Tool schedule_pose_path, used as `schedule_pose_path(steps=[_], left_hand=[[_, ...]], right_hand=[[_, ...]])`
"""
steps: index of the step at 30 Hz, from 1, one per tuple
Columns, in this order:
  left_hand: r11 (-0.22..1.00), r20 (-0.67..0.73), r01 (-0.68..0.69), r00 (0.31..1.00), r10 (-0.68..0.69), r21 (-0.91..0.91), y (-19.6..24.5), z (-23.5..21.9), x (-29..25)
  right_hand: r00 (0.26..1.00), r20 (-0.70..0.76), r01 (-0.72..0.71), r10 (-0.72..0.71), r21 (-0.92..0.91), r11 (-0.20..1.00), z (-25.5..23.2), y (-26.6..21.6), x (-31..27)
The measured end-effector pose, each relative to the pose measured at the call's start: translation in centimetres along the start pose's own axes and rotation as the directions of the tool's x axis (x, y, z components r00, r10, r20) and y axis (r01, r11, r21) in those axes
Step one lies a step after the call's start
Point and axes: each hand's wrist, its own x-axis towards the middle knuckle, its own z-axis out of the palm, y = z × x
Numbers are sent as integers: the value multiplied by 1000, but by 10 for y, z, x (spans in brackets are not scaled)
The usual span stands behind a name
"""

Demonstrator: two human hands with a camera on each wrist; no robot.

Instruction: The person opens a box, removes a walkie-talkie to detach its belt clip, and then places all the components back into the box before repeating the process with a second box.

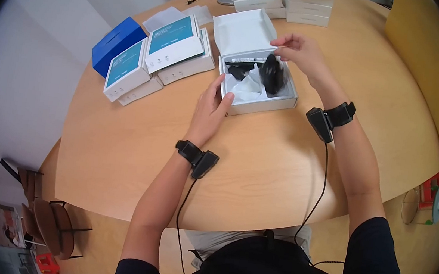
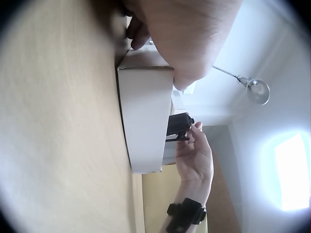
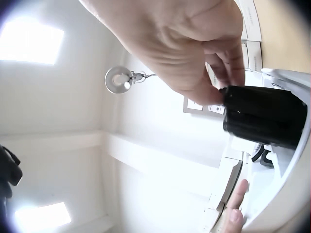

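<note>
An open white box (image 1: 261, 111) stands on the table before me, its lid tipped back. My right hand (image 1: 302, 54) pinches a black, blocky device (image 1: 272, 76) by its upper end, over the right part of the box. In the right wrist view the device (image 3: 265, 115) stands partly above the box rim, its lower end inside. My left hand (image 1: 210, 111) rests at the box's near left corner, thumb and fingers fairly straight along its sides. Inside the box lie a white liner (image 1: 247, 89) and black pieces (image 1: 237, 72).
Left of the open box stand stacked white boxes with teal tops (image 1: 171, 38) and a blue box (image 1: 117, 45). More white boxes (image 1: 309, 8) are piled at the back. Cables run from both wrist cameras over the table's front edge.
</note>
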Motion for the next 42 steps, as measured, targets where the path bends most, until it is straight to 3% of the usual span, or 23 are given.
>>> schedule_pose_path(steps=[3,6,9,10,13,16,22,25,34,37,40,42], left_hand=[[999,-18,-36,999,36,13,-15,5,2],[998,-4,-39,999,39,41,-15,2,3],[999,-3,-36,999,36,-2,-12,4,1],[1000,-2,-29,1000,29,-1,-13,3,2],[1000,-1,-8,1000,8,2,-9,2,0],[1000,-5,-17,1000,17,24,-5,1,-1],[1000,-1,-18,1000,18,8,-3,1,0],[999,-15,-28,999,28,43,-6,2,1],[997,-19,-38,999,40,72,-10,2,2],[997,-15,-31,999,32,68,-9,1,1],[997,-14,-27,1000,28,66,-7,1,1],[998,-14,-26,1000,27,55,-7,1,1]], right_hand=[[995,101,33,-18,-147,989,5,-4,-7],[988,129,101,-80,-170,980,26,18,-6],[946,321,46,35,-241,969,25,-6,-15],[943,331,151,-33,-337,929,23,-10,-19],[916,387,172,104,-613,771,16,-28,-26],[912,393,213,120,-702,679,12,-25,-29],[909,409,253,73,-684,684,10,-18,-29],[914,380,190,143,-712,676,13,-31,-31],[930,367,243,23,-659,712,13,-21,-25],[946,323,243,-7,-699,673,21,-26,-29],[963,237,258,-124,-695,671,29,-15,-28],[980,176,193,-93,-719,668,32,-16,-26]])
